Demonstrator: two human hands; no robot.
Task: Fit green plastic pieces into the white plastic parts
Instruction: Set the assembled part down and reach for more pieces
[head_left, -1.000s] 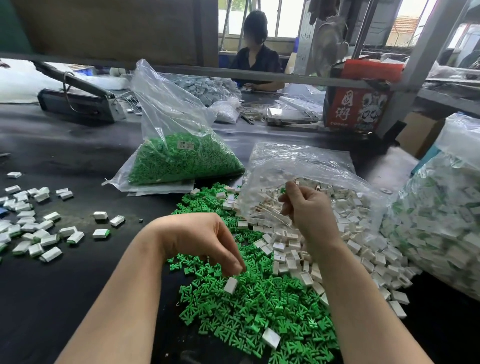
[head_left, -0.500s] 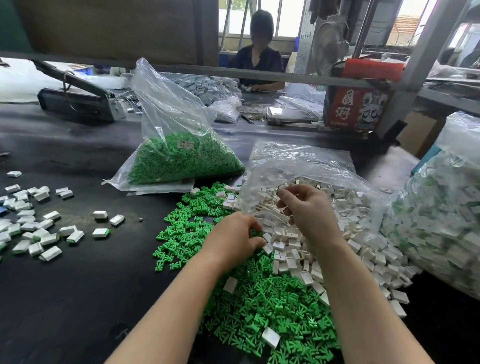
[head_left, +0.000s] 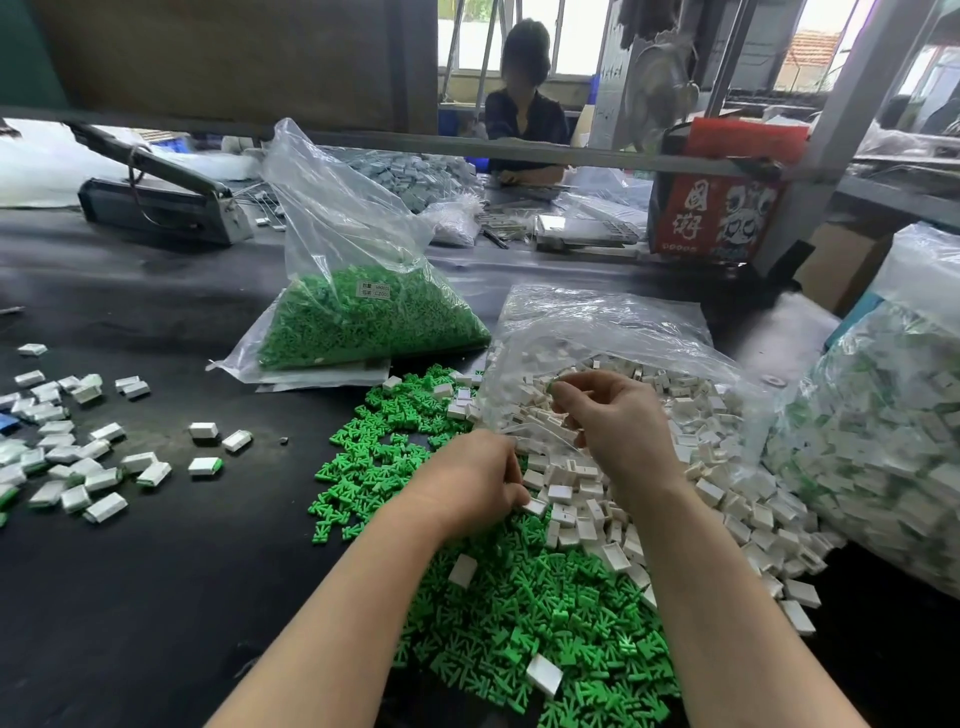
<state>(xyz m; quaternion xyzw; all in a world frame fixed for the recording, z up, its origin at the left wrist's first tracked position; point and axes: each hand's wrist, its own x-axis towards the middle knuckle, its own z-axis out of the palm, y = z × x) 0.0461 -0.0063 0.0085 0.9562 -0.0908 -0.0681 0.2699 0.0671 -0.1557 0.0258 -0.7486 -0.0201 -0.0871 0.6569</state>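
Loose green pieces (head_left: 530, 618) heaped nearest on black table (head_left: 156, 571). Left hand (head_left: 467, 483), fingers curled, pinches a white part (head_left: 535, 506) at the edge of the white pile (head_left: 597, 499). Right hand (head_left: 618, 415) pinches a small green piece (head_left: 550, 387) above the open bag (head_left: 597, 332). Beyond: sealed bag of green pieces (head_left: 363, 317).

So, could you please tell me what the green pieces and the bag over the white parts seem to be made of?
Green pieces: probably moulded plastic, uniform bright colour, slightly glossy.
Bag: thin clear plastic film, crinkled, with shiny highlights; the white parts show through it.
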